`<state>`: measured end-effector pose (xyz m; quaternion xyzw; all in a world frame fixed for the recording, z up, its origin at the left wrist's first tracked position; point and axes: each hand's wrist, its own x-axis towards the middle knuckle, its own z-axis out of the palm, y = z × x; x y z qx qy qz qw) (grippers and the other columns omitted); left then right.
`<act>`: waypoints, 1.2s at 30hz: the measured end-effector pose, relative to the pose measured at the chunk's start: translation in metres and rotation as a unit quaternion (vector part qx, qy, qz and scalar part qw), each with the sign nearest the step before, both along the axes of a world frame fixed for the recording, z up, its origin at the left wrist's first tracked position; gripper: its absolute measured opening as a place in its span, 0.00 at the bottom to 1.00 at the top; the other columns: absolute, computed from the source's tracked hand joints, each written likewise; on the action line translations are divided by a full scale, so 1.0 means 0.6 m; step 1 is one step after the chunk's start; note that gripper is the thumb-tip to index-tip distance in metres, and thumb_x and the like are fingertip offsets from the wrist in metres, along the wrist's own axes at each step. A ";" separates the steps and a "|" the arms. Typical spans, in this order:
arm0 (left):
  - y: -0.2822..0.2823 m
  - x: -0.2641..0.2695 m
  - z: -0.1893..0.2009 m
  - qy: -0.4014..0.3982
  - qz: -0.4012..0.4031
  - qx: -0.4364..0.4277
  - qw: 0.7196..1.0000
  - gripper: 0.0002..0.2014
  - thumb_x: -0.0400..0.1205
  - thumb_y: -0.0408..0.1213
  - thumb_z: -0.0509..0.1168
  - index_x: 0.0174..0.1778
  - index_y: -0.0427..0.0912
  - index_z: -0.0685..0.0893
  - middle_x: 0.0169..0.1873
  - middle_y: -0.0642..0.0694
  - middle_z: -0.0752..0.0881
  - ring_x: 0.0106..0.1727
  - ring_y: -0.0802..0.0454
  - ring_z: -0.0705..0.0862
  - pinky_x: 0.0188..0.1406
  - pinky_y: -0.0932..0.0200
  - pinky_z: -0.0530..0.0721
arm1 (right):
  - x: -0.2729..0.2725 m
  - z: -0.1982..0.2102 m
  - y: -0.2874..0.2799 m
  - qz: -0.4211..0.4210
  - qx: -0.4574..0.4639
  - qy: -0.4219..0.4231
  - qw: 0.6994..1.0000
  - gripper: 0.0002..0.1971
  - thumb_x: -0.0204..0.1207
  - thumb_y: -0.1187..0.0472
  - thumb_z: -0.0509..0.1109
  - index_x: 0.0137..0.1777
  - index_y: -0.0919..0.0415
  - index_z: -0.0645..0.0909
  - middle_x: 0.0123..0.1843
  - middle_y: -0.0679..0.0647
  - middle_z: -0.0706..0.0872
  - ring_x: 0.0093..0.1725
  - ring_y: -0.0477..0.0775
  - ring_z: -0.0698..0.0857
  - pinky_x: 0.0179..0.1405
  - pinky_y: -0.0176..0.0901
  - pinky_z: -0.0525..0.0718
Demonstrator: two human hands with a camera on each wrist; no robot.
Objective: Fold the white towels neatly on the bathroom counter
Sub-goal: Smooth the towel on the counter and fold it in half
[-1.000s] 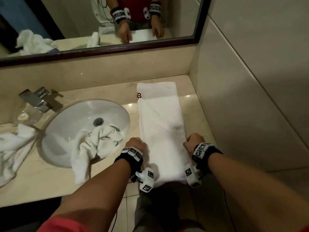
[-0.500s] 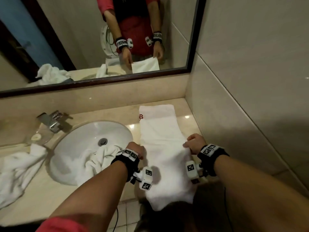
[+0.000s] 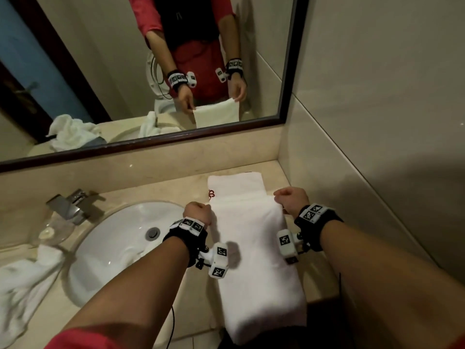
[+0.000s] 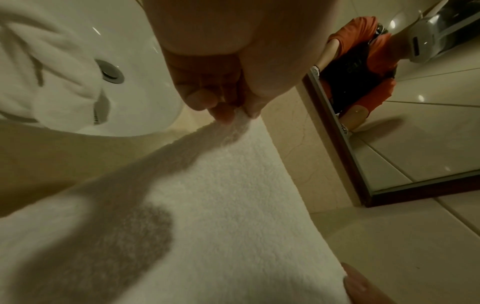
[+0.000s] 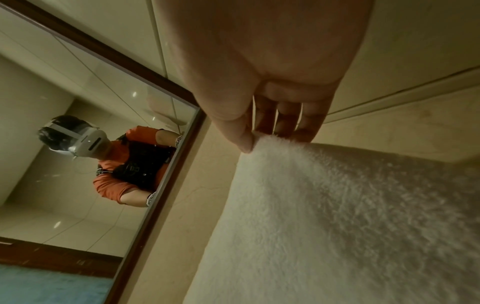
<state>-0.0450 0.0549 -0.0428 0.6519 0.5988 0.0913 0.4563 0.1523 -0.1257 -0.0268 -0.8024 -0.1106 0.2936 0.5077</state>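
A long white towel point(image 3: 254, 248) lies lengthwise on the beige counter point(image 3: 314, 280), right of the basin, its near part doubled over toward the mirror. My left hand point(image 3: 197, 212) pinches the left corner of the lifted end, and my right hand point(image 3: 292, 200) pinches the right corner. In the left wrist view the fingers point(image 4: 223, 111) nip the towel point(image 4: 233, 205) edge. The right wrist view shows thumb and fingers point(image 5: 259, 133) pinching the fluffy towel point(image 5: 337, 205) corner. A small red mark point(image 3: 210, 193) sits by the towel's far left edge.
A white basin point(image 3: 120, 248) with a crumpled towel lies to the left, a chrome tap point(image 3: 68, 205) behind it. Another rumpled white towel point(image 3: 22, 285) lies at the far left. A mirror point(image 3: 141, 71) stands behind, a tiled wall point(image 3: 377, 122) close on the right.
Both hands have lifted the towel's near end from the counter's front edge and carried it toward the mirror, doubling the towel over itself. The head view has tilted up.
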 end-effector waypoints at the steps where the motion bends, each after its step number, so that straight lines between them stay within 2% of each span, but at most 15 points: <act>1: 0.006 0.008 0.010 -0.007 0.004 0.003 1.000 0.12 0.79 0.41 0.68 0.31 0.42 0.82 0.35 0.31 0.89 0.42 0.32 0.89 0.46 0.41 0.89 | 0.009 -0.003 0.012 -0.005 -0.002 -0.001 1.000 0.11 0.69 0.72 0.72 0.33 0.54 0.86 0.37 0.54 0.88 0.44 0.55 0.85 0.57 0.58 0.87; 6: 0.065 0.054 0.006 -0.018 0.001 -0.005 1.000 0.12 0.80 0.40 0.67 0.31 0.43 0.80 0.40 0.31 0.90 0.45 0.32 0.89 0.49 0.42 0.88 | 0.044 -0.010 0.077 -0.036 -0.021 -0.010 0.999 0.08 0.70 0.70 0.72 0.37 0.55 0.86 0.40 0.54 0.88 0.45 0.56 0.86 0.56 0.54 0.87; 8: 0.088 0.071 -0.006 -0.019 -0.007 -0.011 1.000 0.11 0.80 0.40 0.66 0.34 0.40 0.83 0.41 0.31 0.90 0.47 0.31 0.88 0.50 0.41 0.88 | 0.060 -0.023 0.099 -0.033 -0.037 -0.018 0.999 0.07 0.71 0.69 0.72 0.39 0.55 0.86 0.42 0.54 0.89 0.47 0.57 0.87 0.57 0.54 0.87; 11: 0.127 0.098 -0.036 -0.009 -0.024 -0.026 0.999 0.12 0.80 0.42 0.64 0.42 0.36 0.87 0.44 0.30 0.90 0.49 0.30 0.88 0.51 0.41 0.87 | 0.085 -0.050 0.136 -0.032 -0.070 -0.028 0.997 0.09 0.71 0.67 0.73 0.35 0.52 0.85 0.43 0.54 0.89 0.50 0.58 0.87 0.59 0.53 0.86; 13: 0.142 0.110 -0.051 -0.007 -0.035 -0.027 0.999 0.14 0.80 0.43 0.63 0.44 0.35 0.87 0.44 0.30 0.90 0.48 0.30 0.88 0.49 0.42 0.87 | 0.094 -0.059 0.155 -0.032 -0.083 -0.027 0.996 0.07 0.73 0.68 0.72 0.38 0.55 0.85 0.45 0.55 0.88 0.49 0.57 0.85 0.59 0.50 0.84; 15: 0.157 0.122 -0.070 -0.005 -0.036 -0.028 0.999 0.16 0.80 0.43 0.62 0.42 0.33 0.86 0.42 0.29 0.89 0.45 0.30 0.88 0.46 0.43 0.89 | 0.107 -0.079 0.172 -0.030 -0.099 -0.025 0.994 0.06 0.74 0.69 0.71 0.40 0.56 0.84 0.46 0.57 0.88 0.48 0.57 0.84 0.57 0.49 0.83; 17: 0.161 0.129 -0.077 -0.003 -0.039 -0.031 0.999 0.16 0.81 0.42 0.62 0.36 0.34 0.85 0.40 0.30 0.89 0.41 0.33 0.88 0.45 0.46 0.89 | 0.115 -0.094 0.180 -0.027 -0.124 -0.014 0.992 0.05 0.73 0.66 0.72 0.42 0.56 0.86 0.49 0.60 0.90 0.51 0.61 0.86 0.59 0.53 0.84; 19: 0.170 0.135 -0.090 -0.005 -0.043 -0.048 0.998 0.13 0.82 0.40 0.64 0.32 0.40 0.81 0.39 0.34 0.89 0.41 0.37 0.88 0.45 0.51 0.88 | 0.122 -0.110 0.187 -0.019 -0.154 0.001 0.988 0.08 0.73 0.63 0.72 0.51 0.58 0.88 0.54 0.61 0.89 0.55 0.64 0.86 0.61 0.53 0.84; 22: 0.180 0.136 -0.112 0.005 -0.038 -0.076 0.996 0.09 0.81 0.43 0.67 0.43 0.39 0.83 0.38 0.40 0.88 0.37 0.44 0.86 0.41 0.60 0.82 | 0.125 -0.123 0.196 0.031 -0.219 0.001 0.975 0.19 0.76 0.60 0.71 0.67 0.61 0.80 0.63 0.60 0.85 0.61 0.64 0.84 0.57 0.44 0.81; 24: 0.186 0.136 -0.127 0.017 -0.042 -0.092 0.995 0.12 0.78 0.46 0.68 0.47 0.40 0.87 0.38 0.42 0.90 0.34 0.46 0.86 0.39 0.62 0.81 | 0.122 -0.132 0.200 0.048 -0.254 0.000 0.966 0.23 0.77 0.57 0.71 0.71 0.61 0.75 0.66 0.59 0.82 0.63 0.65 0.82 0.56 0.44 0.80; 27: 0.189 0.140 -0.133 0.022 -0.046 -0.114 0.992 0.10 0.73 0.49 0.71 0.45 0.49 0.84 0.38 0.44 0.89 0.35 0.47 0.86 0.40 0.60 0.83 | 0.118 -0.146 0.201 0.063 -0.297 -0.010 0.953 0.23 0.75 0.53 0.69 0.68 0.61 0.77 0.63 0.61 0.84 0.58 0.66 0.83 0.49 0.45 0.78; 31: 0.195 0.150 -0.135 0.031 -0.072 -0.116 0.990 0.11 0.72 0.44 0.70 0.49 0.49 0.83 0.38 0.44 0.88 0.39 0.44 0.88 0.40 0.57 0.86 | 0.121 -0.155 0.212 0.074 -0.301 -0.018 0.950 0.21 0.73 0.55 0.70 0.66 0.59 0.81 0.60 0.61 0.86 0.56 0.65 0.85 0.46 0.43 0.79; 34: 0.202 0.154 -0.138 0.042 -0.065 -0.100 0.992 0.08 0.74 0.42 0.68 0.47 0.46 0.82 0.37 0.44 0.88 0.37 0.45 0.87 0.37 0.59 0.84 | 0.123 -0.155 0.224 0.065 -0.287 -0.030 0.955 0.20 0.73 0.58 0.70 0.65 0.60 0.81 0.60 0.61 0.86 0.57 0.65 0.84 0.49 0.45 0.81; 36: 0.208 0.157 -0.140 0.043 -0.056 -0.084 0.994 0.07 0.74 0.42 0.69 0.45 0.46 0.80 0.40 0.45 0.88 0.41 0.44 0.87 0.47 0.56 0.87 | 0.125 -0.154 0.234 0.056 -0.273 -0.051 0.959 0.19 0.74 0.60 0.70 0.65 0.61 0.81 0.62 0.62 0.85 0.60 0.66 0.83 0.54 0.47 0.81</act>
